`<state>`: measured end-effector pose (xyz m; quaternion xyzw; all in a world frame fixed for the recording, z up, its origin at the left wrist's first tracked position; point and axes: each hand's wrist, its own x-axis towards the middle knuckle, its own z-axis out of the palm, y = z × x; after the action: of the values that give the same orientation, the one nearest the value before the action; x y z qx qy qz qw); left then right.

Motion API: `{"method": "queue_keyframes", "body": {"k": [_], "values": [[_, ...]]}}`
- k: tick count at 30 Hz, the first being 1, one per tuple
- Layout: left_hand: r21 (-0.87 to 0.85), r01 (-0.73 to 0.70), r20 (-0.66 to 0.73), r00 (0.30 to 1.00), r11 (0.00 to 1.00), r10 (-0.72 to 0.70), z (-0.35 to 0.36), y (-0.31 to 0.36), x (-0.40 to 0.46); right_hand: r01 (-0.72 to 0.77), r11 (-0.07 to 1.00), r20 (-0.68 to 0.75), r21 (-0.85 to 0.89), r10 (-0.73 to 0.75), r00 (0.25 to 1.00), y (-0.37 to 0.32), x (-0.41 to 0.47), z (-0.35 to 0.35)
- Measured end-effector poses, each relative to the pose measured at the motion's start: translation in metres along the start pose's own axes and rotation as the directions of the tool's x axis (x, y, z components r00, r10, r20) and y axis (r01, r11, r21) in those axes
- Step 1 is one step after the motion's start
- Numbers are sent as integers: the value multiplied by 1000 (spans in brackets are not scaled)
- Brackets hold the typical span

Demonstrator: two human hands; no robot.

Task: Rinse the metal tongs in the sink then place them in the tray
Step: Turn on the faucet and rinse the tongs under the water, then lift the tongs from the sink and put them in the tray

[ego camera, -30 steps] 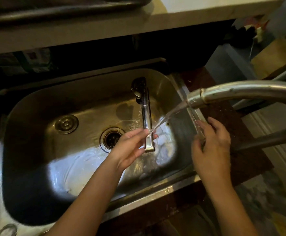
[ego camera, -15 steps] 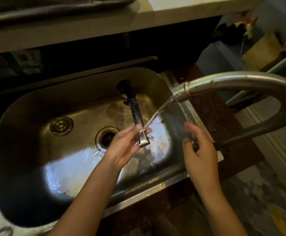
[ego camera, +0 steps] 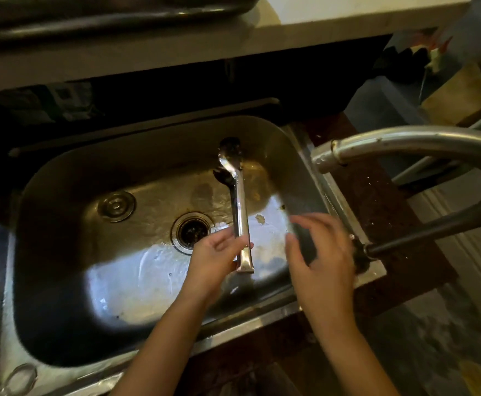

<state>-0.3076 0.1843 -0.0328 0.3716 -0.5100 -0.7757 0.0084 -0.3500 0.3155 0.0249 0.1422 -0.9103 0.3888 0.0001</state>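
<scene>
My left hand (ego camera: 218,257) grips the metal tongs (ego camera: 240,207) near their hinged end and holds them over the steel sink (ego camera: 62,178), jaws pointing away from me. The tongs' dark scalloped tips hang near the sink's far wall. My right hand (ego camera: 319,252) hovers, blurred, with fingers spread, just right of the tongs and in front of the tap lever; it holds nothing. The curved faucet spout (ego camera: 330,157) ends above the sink's right rim, and no water stream shows. A dark tray edge (ego camera: 119,15) lies on the raised counter at the top.
The drain (ego camera: 192,231) sits mid-basin, with a round metal stopper (ego camera: 116,206) to its left. Water pools on the sink floor. The faucet's dark lever (ego camera: 405,238) juts over the right rim. A pale counter ledge (ego camera: 348,21) overhangs behind the sink.
The water stream from the spout has stopped. My right hand has left the tap lever and moved left toward the tongs. My left hand still holds the tongs in the same spot.
</scene>
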Motion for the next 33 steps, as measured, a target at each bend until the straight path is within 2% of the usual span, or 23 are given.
{"method": "queue_keyframes", "body": {"k": [2,4,6,9,11,13,15,20,22,24,26,29,31,33], "values": [[90,-101,-39,994,991,104,0,0,-9,-180,977,250,111,148,957,-10,14,16],[209,-182,-67,977,961,200,-1,0,-18,-241,965,372,98,190,908,-17,25,29],[340,-228,-98,956,912,276,-3,2,-28,-210,974,393,89,159,906,-24,27,38],[424,-247,-121,938,871,324,-12,6,-36,-158,984,369,84,117,922,-28,26,46],[343,-189,-136,959,920,248,-23,11,-35,-179,978,408,108,120,905,-28,29,48],[240,-142,-96,981,960,169,-35,20,-31,-239,958,500,160,130,856,-29,33,50],[194,-169,-68,980,966,185,-47,32,-25,-260,939,570,224,90,817,-35,35,52],[75,-234,-111,964,969,242,-68,61,-15,-260,870,597,419,-48,801,-59,40,59],[70,-199,-128,970,977,207,-76,64,-16,-339,837,648,430,-25,761,-64,41,64],[99,-104,-128,985,990,117,-85,63,-17,-446,816,728,367,47,684,-64,40,72],[91,36,-124,992,995,-24,-94,57,-17,-591,758,819,275,138,558,-60,36,81],[-107,249,-94,961,963,-259,-105,40,-15,-783,607,883,140,281,376,-53,28,92],[-175,351,-82,926,920,-369,-109,26,-12,-827,558,881,67,355,311,-49,21,97],[-226,398,-66,905,889,-421,-114,15,-8,-838,545,870,27,401,289,-46,19,101]]}}
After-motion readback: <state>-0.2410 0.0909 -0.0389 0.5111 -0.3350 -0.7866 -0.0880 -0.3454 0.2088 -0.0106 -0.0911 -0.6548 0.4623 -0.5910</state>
